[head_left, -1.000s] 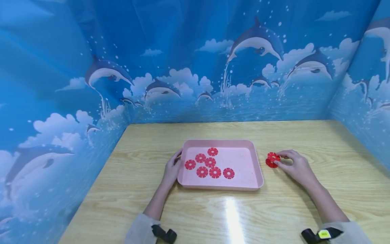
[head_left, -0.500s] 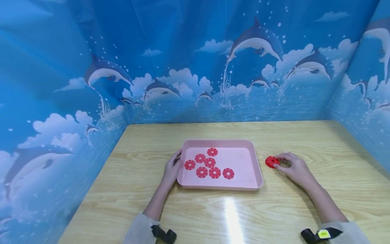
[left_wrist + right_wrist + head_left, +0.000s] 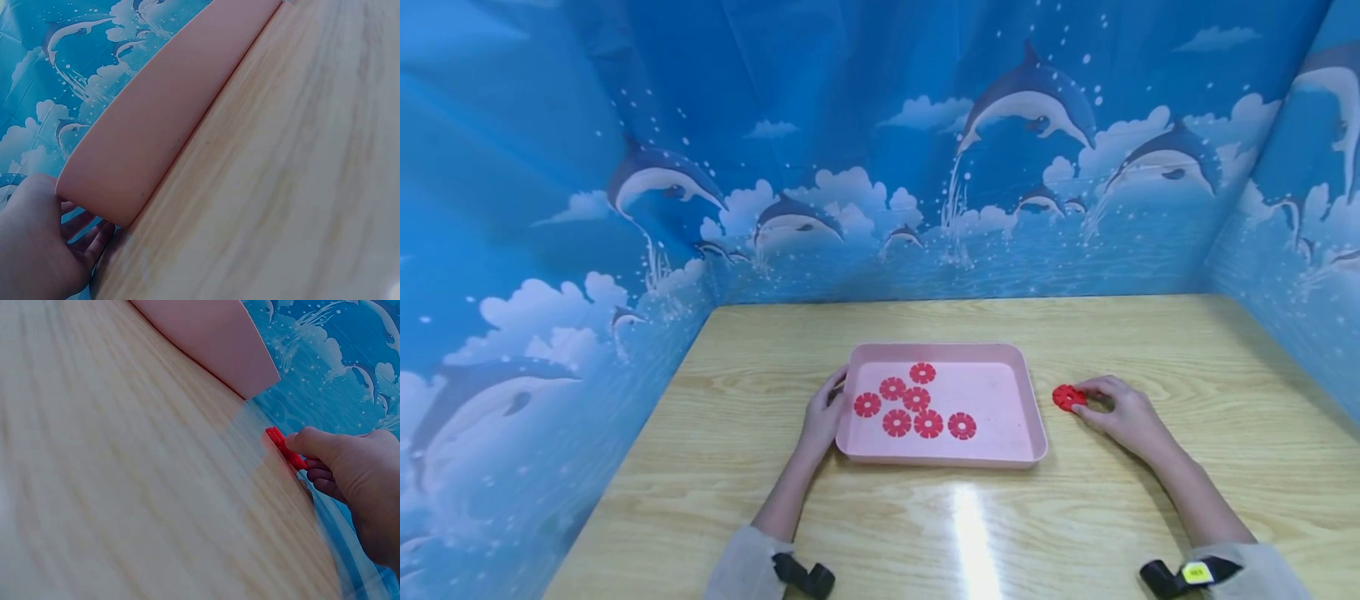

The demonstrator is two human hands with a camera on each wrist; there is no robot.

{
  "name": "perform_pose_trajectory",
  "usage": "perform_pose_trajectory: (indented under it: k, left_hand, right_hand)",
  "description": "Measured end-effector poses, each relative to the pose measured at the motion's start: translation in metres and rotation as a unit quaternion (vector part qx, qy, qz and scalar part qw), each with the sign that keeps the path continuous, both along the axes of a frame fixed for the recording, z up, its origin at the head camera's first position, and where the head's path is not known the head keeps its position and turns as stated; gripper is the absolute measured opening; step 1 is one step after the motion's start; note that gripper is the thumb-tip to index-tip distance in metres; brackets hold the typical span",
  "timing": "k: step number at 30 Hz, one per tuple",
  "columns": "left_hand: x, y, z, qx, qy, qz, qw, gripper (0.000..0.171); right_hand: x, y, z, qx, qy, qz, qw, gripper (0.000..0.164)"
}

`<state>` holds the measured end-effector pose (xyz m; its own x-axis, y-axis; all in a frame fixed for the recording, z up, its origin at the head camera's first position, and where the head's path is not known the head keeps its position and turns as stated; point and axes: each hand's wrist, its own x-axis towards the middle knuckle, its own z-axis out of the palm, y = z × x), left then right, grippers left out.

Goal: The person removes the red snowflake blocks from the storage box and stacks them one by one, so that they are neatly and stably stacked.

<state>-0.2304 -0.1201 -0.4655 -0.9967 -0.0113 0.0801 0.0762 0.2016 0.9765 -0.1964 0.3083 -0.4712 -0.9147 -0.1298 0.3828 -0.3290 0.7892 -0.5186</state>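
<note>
In the head view my right hand (image 3: 1123, 421) pinches a small stack of red notched building discs (image 3: 1064, 397) just right of the tray, thumb nearest me and fingers behind. The right wrist view shows the stack (image 3: 284, 449) edge-on, thick and tilted close over the table, beneath my thumb. My left hand (image 3: 822, 423) rests its fingers against the left side of a shallow pink tray (image 3: 992, 457). In the left wrist view those fingers (image 3: 100, 240) lie at the tray's corner, partly hidden. Several similar red discs (image 3: 928, 424) lie flat inside the tray, mostly toward its left half.
The pink tray stands mid-table on a light wood-grain table (image 3: 880, 533). Behind and at both sides hangs a blue dolphin-print backdrop (image 3: 880, 208). Black wrist cameras (image 3: 805, 577) are strapped over the light sleeves.
A red disc in my right hand has come down onto the one below it, so the two overlap as one stack. My left hand and the tray have hardly moved.
</note>
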Motion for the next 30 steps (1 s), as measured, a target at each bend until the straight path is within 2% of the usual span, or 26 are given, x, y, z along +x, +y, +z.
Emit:
perform_pose_trajectory:
  k: [15, 18, 21, 22, 25, 30]
  left_hand:
    - [-0.001, 0.000, 0.001, 0.001, 0.003, -0.003, 1.0000, 0.043]
    - [0.007, 0.002, 0.014, -0.003, 0.010, -0.011, 0.9999, 0.043]
    - [0.007, 0.001, 0.015, 0.000, 0.009, -0.013, 0.9999, 0.043]
    - [0.007, 0.002, 0.014, -0.004, 0.011, -0.012, 0.9999, 0.043]
    - [-0.001, -0.001, 0.001, 0.002, 0.003, -0.007, 1.0000, 0.044]
    - [0.000, 0.000, -0.001, -0.001, 0.001, 0.000, 1.0000, 0.044]
  right_hand:
    - [0.001, -0.001, 0.003, 0.000, 0.010, 0.008, 1.000, 0.030]
    - [0.001, 0.000, 0.002, 0.001, 0.009, 0.008, 1.000, 0.030]
    - [0.001, 0.001, 0.002, -0.004, 0.007, 0.009, 1.000, 0.030]
    - [0.001, 0.001, 0.002, -0.005, 0.006, 0.008, 1.000, 0.030]
    - [0.002, 0.001, 0.002, -0.007, 0.003, 0.006, 1.000, 0.030]
    - [0.002, 0.001, 0.002, -0.010, -0.013, 0.003, 1.000, 0.032]
